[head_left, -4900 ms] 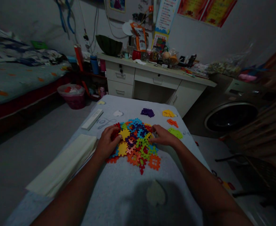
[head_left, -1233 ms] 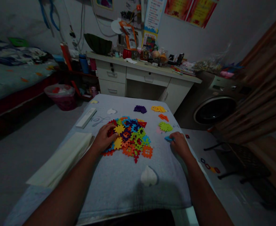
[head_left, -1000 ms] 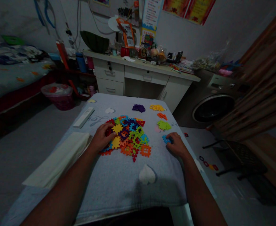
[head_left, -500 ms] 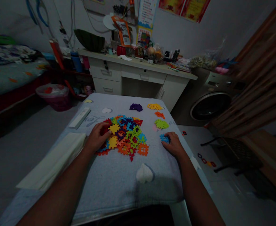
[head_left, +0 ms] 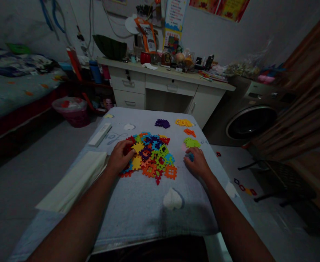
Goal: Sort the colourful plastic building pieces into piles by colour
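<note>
Blue shows only as a small patch now: the blue pieces [head_left: 190, 157] at the right of the cloth-covered tabletop [head_left: 138, 218] are mostly hidden by the right hand [head_left: 196, 160]. That sets blue apart from the mixed heap [head_left: 151, 156] in the middle, which suggests a 5th colour group on the right side. The other 4 lie just beyond: a green pile [head_left: 192, 142] nearest, then an orange pile [head_left: 189, 132], with a yellow pile [head_left: 184, 123] farther off and a purple pile [head_left: 162, 123] to its left.

The right hand is curved, thumb and fingers slightly parted around the blue; I cannot tell whether it grips. The left hand [head_left: 119, 155] bends over the heap's left edge beside a yellow piece [head_left: 138, 147]; whether it holds anything is hidden.

In the frame 0.5 s earlier, the blue lies in plain sight left of the right fingers; now the hand covers it. At 4.9 s ago that hand is on the heap's right edge, with no blue near the green pile.
</note>
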The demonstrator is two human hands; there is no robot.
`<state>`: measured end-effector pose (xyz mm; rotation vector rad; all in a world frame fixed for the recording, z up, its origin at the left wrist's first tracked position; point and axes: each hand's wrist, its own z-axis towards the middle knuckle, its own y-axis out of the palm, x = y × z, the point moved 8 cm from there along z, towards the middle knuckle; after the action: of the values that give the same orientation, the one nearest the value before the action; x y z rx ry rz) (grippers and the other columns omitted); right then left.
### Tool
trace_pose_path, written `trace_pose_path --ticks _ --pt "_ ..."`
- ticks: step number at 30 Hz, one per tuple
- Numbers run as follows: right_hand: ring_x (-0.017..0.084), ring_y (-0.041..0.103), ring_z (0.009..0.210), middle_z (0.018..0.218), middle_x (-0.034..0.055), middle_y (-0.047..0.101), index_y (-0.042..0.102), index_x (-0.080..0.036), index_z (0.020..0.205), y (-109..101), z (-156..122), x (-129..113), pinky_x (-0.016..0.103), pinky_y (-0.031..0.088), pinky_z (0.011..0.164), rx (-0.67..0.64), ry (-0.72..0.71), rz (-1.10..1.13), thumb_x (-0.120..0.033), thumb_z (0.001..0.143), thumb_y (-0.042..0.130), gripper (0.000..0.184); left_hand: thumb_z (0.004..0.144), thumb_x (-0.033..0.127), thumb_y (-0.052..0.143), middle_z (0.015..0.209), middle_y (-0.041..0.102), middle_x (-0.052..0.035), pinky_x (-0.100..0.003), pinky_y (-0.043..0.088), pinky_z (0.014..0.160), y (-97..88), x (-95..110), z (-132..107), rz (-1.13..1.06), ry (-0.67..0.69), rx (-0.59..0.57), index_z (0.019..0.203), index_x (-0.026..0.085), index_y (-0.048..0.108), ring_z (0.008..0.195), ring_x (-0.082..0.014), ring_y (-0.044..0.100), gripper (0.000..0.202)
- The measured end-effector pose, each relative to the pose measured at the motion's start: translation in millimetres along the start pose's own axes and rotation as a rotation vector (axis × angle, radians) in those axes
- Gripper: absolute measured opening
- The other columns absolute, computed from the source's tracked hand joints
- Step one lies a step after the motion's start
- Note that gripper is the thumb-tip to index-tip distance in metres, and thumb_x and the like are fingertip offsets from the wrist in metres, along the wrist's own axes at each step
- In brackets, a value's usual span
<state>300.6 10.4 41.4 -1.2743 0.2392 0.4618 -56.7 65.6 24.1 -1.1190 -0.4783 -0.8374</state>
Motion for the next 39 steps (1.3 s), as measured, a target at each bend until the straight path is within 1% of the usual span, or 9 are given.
trace_pose_path --ticks 5,10,15,20,24,27,31,36,39 --pt "0.023 0.057 0.104 0.106 0.0082 0.066 0.064 -0.02 0.101 30.0 31.7 -46.5 0.041 0.036 0.101 -0.166 -0.14 0.081 -0.02 0.083 0.058 0.018 0.082 0.045 0.056 0.118 0.059 -0.0082 -0.041 0.044 0.103 2.8 -4.2 0.9 0.013 -0.004 -0.023 0.11 0.021 0.061 0.112 -0.0257 0.057 0.038" --pt "0.022 0.056 0.107 0.115 0.0098 0.065 0.063 -0.019 0.11 52.8 61.2 -45.8 0.039 0.038 0.099 -0.092 -0.069 0.124 -0.014 0.083 0.054 0.029 0.081 0.045 0.056 0.114 0.06 -0.008 -0.04 0.046 0.099 3.8 -2.8 0.9 0.019 -0.001 -0.057 0.11 0.02 0.061 0.108 -0.025 0.058 0.038" --pt "0.021 0.059 0.098 0.104 0.0079 0.067 0.063 -0.018 0.103 72.4 60.9 -41.9 0.037 0.043 0.093 -0.076 -0.038 0.278 -0.021 0.081 0.059 0.022 0.08 0.042 0.057 0.113 0.061 -0.0076 -0.042 0.047 0.097 4.4 -4.1 1.5 0.011 -0.015 -0.052 0.109 0.021 0.061 0.106 -0.0252 0.059 0.036" --pt "0.019 0.061 0.093 0.096 0.0032 0.067 0.06 -0.02 0.107 70.6 54.5 -36.0 0.035 0.045 0.09 -0.064 0.002 0.404 -0.02 0.079 0.057 0.028 0.081 0.041 0.057 0.116 0.061 -0.0077 -0.043 0.045 0.1 5.8 -6.1 2.0 0.01 0.0 -0.057 0.111 0.023 0.061 0.109 -0.0251 0.058 0.035" --pt "0.02 0.057 0.094 0.095 0.0044 0.063 0.064 -0.019 0.097 61.1 52.3 -33.0 0.036 0.043 0.092 -0.106 -0.047 0.259 -0.014 0.075 0.055 0.024 0.081 0.041 0.057 0.115 0.061 -0.0072 -0.042 0.045 0.1 5.4 -6.3 2.2 0.016 -0.006 -0.063 0.111 0.023 0.061 0.109 -0.025 0.058 0.035" --pt "0.021 0.053 0.102 0.102 0.0061 0.06 0.066 -0.019 0.101 59.8 47.5 -33.8 0.037 0.039 0.097 -0.2 -0.107 0.169 -0.011 0.072 0.056 0.031 0.08 0.042 0.057 0.114 0.061 -0.0071 -0.041 0.046 0.099 4.4 -3.9 2.9 0.021 0.0 -0.062 0.11 0.022 0.061 0.108 -0.025 0.058 0.036" --pt "0.021 0.05 0.106 0.109 0.0074 0.056 0.067 -0.019 0.108 60.7 43.2 -34.8 0.038 0.037 0.1 -0.29 -0.136 0.122 -0.012 0.074 0.058 0.036 0.08 0.043 0.056 0.112 0.061 -0.0073 -0.04 0.046 0.099 4.3 -1.9 3.8 0.025 0.012 -0.059 0.108 0.021 0.061 0.107 -0.0248 0.059 0.036" --pt "0.021 0.05 0.104 0.108 0.0065 0.055 0.066 -0.019 0.104 59.7 42.6 -35.2 0.037 0.038 0.098 -0.317 -0.145 0.127 -0.013 0.075 0.061 0.03 0.08 0.043 0.057 0.111 0.061 -0.0065 -0.041 0.046 0.098 5.9 -5.1 3.5 0.021 -0.007 -0.061 0.109 0.022 0.061 0.106 -0.0249 0.059 0.036" --pt "0.021 0.049 0.103 0.11 0.0055 0.054 0.065 -0.021 0.106 60.4 40.8 -35.5 0.036 0.039 0.096 -0.351 -0.144 0.112 -0.015 0.071 0.067 0.036 0.079 0.043 0.058 0.11 0.062 -0.0061 -0.04 0.047 0.097 5.8 -6.0 3.4 0.013 -0.007 -0.058 0.109 0.022 0.062 0.104 -0.0245 0.059 0.036"
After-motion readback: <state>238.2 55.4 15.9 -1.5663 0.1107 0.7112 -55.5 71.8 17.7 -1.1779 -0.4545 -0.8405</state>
